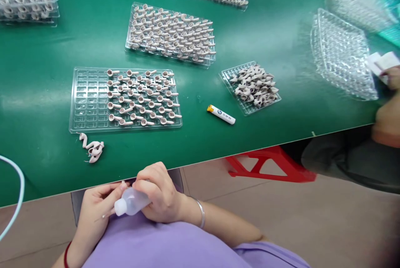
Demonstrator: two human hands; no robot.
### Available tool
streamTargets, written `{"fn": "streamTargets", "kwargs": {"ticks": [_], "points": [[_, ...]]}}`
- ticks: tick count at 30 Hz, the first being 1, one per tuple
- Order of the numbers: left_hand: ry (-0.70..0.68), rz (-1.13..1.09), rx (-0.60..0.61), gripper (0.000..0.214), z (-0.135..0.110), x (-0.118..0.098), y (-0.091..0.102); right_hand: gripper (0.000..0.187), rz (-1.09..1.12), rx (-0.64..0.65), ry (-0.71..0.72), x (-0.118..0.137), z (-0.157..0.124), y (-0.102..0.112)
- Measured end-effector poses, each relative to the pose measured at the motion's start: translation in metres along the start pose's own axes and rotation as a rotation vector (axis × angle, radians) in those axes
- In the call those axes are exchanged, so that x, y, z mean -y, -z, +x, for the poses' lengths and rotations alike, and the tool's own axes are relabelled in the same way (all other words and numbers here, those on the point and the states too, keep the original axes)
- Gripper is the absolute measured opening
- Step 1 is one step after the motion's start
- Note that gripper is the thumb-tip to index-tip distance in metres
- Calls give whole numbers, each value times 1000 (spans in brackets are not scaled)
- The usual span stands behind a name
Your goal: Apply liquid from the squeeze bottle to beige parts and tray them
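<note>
My right hand (161, 195) is wrapped round a small translucent plastic bottle (135, 202) with a white cap, tilted toward my left hand. Fingers of my left hand (96, 205) are pinched together on a small pale earbud shell (108, 213), mostly hidden behind fingers and bottle; a thin wire pokes out of it. Both hands are in front of the table edge, above my lap. On the table ahead lie several loose earbud shells (94, 150) with wires. Behind them, a clear plastic tray (89, 112) carries rows of similar shells, its left columns bare.
A fuller shell tray (128, 45) sits farther back, and a small tray (246, 110) with heaped shells stands right. A white-and-yellow lighter (221, 115) lies between. Stacked clear trays (345, 55) are beside another person's hand (393, 77). A red stool (268, 164) is below.
</note>
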State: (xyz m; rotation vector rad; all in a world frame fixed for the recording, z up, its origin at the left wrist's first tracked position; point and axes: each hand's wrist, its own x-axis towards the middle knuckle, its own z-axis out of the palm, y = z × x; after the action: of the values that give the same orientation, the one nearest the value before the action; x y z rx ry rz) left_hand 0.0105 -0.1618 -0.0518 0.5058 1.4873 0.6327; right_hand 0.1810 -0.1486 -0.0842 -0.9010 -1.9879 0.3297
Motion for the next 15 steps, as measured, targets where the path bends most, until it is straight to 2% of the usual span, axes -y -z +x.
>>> {"fn": "streamTargets", "kwargs": {"ticks": [7, 10, 13, 15], "points": [[-87, -65, -26, 25, 6, 21, 2, 19, -4, -9, -14, 1, -1, 0], [-125, -71, 17, 26, 8, 27, 4, 21, 4, -12, -20, 0, 0, 1], [-145, 46, 133, 28, 1, 17, 9, 24, 124, 50, -38, -5, 4, 11], [-191, 204, 204, 28, -7, -1, 14, 27, 294, 71, -108, -12, 9, 22]]}}
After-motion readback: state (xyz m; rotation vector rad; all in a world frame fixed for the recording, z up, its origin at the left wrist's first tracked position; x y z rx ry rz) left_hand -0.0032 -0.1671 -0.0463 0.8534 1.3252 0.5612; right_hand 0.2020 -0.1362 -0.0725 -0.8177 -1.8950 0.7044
